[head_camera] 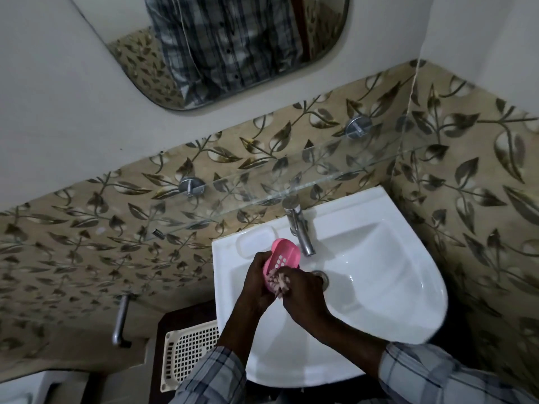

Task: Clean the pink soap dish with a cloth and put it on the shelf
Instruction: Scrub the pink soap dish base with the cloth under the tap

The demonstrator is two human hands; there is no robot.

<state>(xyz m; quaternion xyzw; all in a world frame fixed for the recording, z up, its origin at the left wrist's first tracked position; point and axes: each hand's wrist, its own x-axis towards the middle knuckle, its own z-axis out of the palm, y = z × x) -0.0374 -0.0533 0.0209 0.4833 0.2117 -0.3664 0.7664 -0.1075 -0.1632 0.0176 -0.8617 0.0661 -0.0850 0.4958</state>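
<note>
Our right hand (303,295) grips the cloth (279,283). Our left hand (256,279) holds the dish (282,255) over the sink's (408,287) back left corner. We should rub every little hole.

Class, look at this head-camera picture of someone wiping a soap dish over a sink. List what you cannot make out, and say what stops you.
- Near end of the pink soap dish: covered by the left hand and right hand.
- Cloth: only a scrap shows between the hands; pattern blurred.
- Drain: partly behind the right hand.
- Glass shelf: transparent; only its front edge reads.
- Mirror: top cut off by the picture's upper edge.
</note>
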